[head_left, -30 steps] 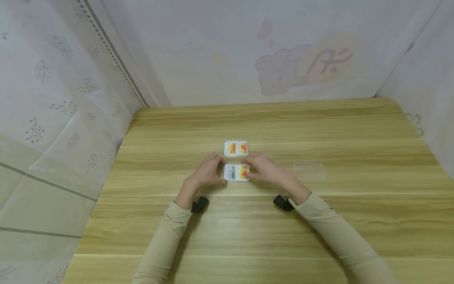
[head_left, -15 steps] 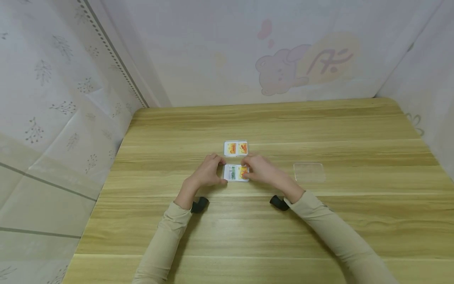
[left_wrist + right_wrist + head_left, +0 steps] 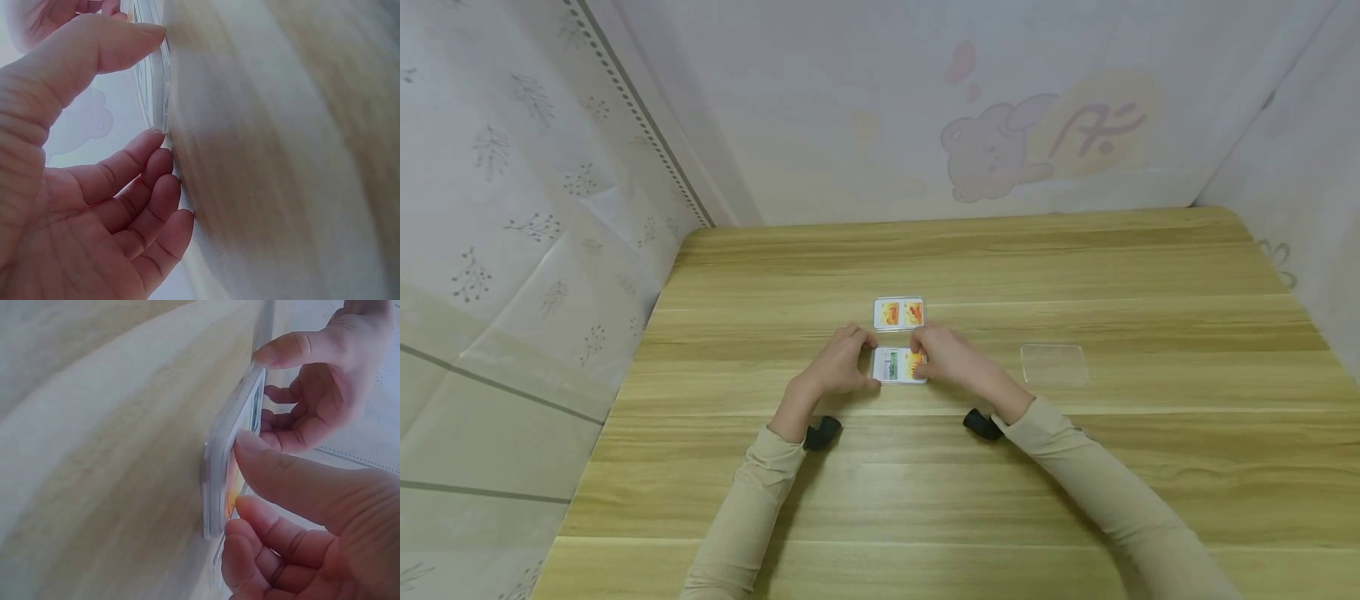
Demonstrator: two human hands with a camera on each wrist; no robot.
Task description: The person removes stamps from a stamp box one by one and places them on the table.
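Note:
A clear flat case (image 3: pixel 876 373) lies on the table with a white card (image 3: pixel 891 365) in it, printed with a green picture and an orange-yellow one. My left hand (image 3: pixel 837 364) holds the case's left end, thumb at the near corner and forefinger at the far one. In the left wrist view, the other left fingertips rest near the tabletop. My right hand (image 3: pixel 958 358) has its thumb and forefinger on the card's right end, partly covering the orange picture. From the right wrist view, the case edge (image 3: pixel 215 481) looks layered, and the remaining right fingers are curled.
A similar clear case (image 3: pixel 899 329) with two orange pictures lies just beyond. To the right, a transparent plate (image 3: pixel 1054 364) rests flat on the wooden table (image 3: pixel 895 500). Black wrist pieces (image 3: pixel 823 432) show at both cuffs. Patterned curtains border the table's back and sides.
My right hand has shifted slightly left, its fingertips now further over the card's orange picture, and its forearm has swung a little inward. My left hand and the case stay put.

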